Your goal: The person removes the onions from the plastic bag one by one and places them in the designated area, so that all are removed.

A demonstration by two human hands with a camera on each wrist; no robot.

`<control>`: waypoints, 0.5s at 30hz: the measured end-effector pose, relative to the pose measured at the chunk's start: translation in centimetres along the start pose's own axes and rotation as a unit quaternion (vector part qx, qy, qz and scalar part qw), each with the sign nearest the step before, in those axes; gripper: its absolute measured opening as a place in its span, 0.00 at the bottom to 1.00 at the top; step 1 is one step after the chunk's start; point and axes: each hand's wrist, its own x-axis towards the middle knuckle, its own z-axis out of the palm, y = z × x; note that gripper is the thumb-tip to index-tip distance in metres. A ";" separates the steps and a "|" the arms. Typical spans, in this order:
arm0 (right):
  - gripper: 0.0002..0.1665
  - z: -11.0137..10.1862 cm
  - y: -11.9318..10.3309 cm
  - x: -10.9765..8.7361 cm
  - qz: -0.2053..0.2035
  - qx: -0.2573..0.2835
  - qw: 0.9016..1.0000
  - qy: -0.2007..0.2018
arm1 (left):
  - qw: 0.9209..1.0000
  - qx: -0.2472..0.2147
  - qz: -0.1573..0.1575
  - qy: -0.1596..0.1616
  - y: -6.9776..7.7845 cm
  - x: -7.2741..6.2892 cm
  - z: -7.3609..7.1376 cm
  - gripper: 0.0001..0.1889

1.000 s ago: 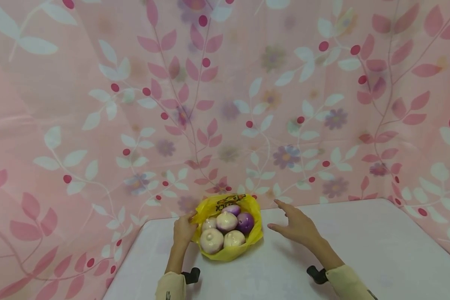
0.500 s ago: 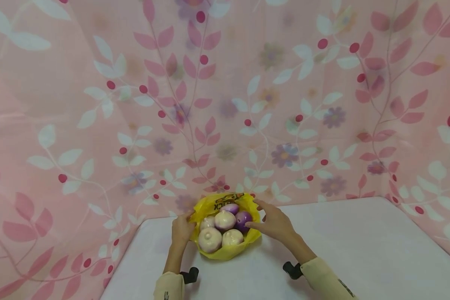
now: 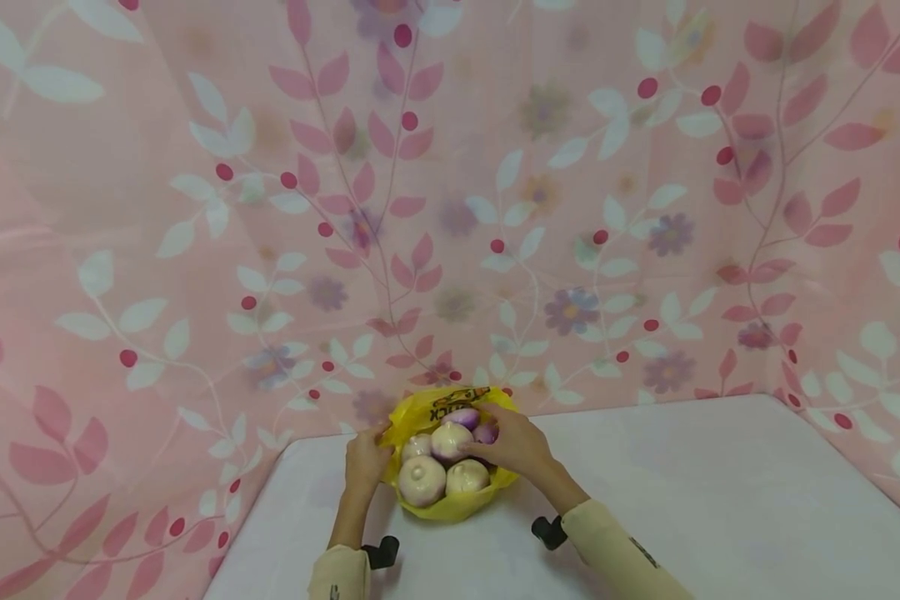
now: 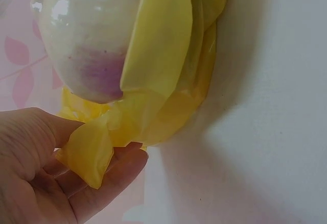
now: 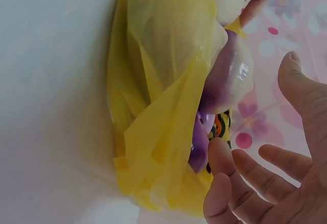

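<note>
A yellow plastic bag (image 3: 453,507) with dark print inside its back wall lies open on the table. Several glossy white-and-purple turnips (image 3: 422,481) fill it. At the bag's left side, my left hand (image 3: 367,460) pinches its rim; the left wrist view shows a yellow flap (image 4: 92,150) between thumb and fingers. My right hand (image 3: 516,442) reaches over the bag's right side, hiding part of a purple turnip (image 3: 486,432). In the right wrist view its fingers (image 5: 260,173) are spread, thumb apart, beside the turnips and gripping nothing; contact is unclear.
A white cloth covers the table (image 3: 682,492), with its back edge just behind the bag. A pink floral curtain (image 3: 450,208) hangs behind and around the table. Black wrist-camera mounts (image 3: 549,532) stick out inward beneath both wrists.
My right hand has moved left, from beside the bag to over its right-hand turnips. The left hand keeps its hold on the rim, and the bag stays in place.
</note>
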 end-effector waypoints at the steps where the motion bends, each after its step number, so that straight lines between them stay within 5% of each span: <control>1: 0.44 0.2 -0.1 0.1 -0.002 0.002 1.000 -0.003 | 1.000 0.000 0.000 0.000 0.0 0.0 0.0 0.22; 15: 0.40 2.3 -1.5 1.4 -0.001 -0.001 0.999 -0.032 | 1.000 0.005 -0.002 0.000 -0.2 0.0 0.0 0.22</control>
